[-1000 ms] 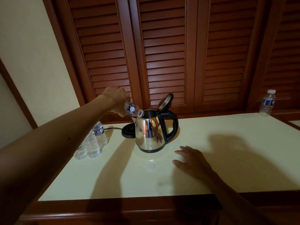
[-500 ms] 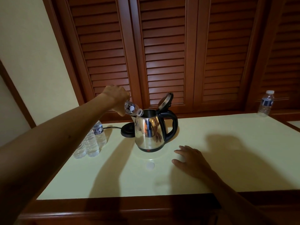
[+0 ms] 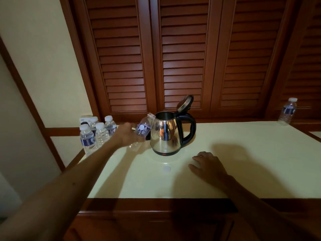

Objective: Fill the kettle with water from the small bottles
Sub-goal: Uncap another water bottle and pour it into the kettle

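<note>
While the right hand point(image 3: 209, 166) rests flat on the table point(image 3: 243, 162), the left hand point(image 3: 127, 136) holds an uncapped bottle point(image 3: 142, 130) just beside the open kettle point(image 3: 165, 134); I'd park it apart from the sealed bottles point(image 3: 95, 133).

The left hand point(image 3: 127, 136) is now down beside the kettle point(image 3: 165, 134) instead of up over its open mouth, and the uncapped bottle point(image 3: 143, 130) it grips leans neck-up against the kettle's side, no longer tipped down into it.
</note>
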Demonstrator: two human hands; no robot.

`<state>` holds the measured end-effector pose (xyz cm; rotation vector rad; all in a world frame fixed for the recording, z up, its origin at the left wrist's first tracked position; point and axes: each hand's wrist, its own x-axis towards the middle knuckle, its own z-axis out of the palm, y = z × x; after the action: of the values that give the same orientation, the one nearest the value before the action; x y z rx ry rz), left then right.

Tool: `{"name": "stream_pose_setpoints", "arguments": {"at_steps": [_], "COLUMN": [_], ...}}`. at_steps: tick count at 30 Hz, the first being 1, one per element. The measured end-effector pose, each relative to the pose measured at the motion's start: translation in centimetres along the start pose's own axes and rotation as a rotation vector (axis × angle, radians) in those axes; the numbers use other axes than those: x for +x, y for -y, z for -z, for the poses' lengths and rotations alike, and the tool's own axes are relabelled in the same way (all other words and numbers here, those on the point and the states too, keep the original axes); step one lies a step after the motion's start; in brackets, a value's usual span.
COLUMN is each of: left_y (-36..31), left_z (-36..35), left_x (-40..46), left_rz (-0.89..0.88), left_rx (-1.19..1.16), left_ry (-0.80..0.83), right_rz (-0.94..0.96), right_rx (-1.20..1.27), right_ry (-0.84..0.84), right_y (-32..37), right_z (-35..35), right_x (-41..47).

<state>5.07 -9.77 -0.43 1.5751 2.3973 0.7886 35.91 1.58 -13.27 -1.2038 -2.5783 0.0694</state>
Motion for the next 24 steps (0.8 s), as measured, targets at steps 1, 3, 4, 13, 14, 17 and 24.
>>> {"name": "stream_pose_setpoints", "arguments": {"at_steps": [1,3,4,13,14,17,24], "left_y": [0.4,1.1,1.5,3.5,3.7,4.1,4.5], "left_z": [-1.0,-2.9,-3.9,-9.3,-9.5,-9.7,-9.9], "left_x": [-1.0,-3.1,-4.0,-7.4,-7.4,-7.7,-7.4], "left_rz": [0.017,0.037,0.042,0.039,0.029,0.015,-0.091], "left_rx": [-0.128,-0.354,-0.446,-0.870,-0.875,-0.886,-0.686], "left_ry": [0.006,0.017,0.024,0.061,0.059,0.045,-0.031], "right_rz": [0.008,0.026,0.034,0.171,0.186,0.217,0.223], "right_rx": [-0.017,-0.008,0.027,0.203,0.183,0.178,0.540], "right_ry": [-0.016,0.002,0.036,0.322,0.314,0.283,-0.157], "right_y": [0.4,1.6,2.4,9.1,9.3,9.8,14.2], "right_z": [0.1,0.2,0.4,1.0,0.8,0.8,8.9], "right_x": [0.0,0.1,0.3,1.9,2.0,2.3,5.8]}}
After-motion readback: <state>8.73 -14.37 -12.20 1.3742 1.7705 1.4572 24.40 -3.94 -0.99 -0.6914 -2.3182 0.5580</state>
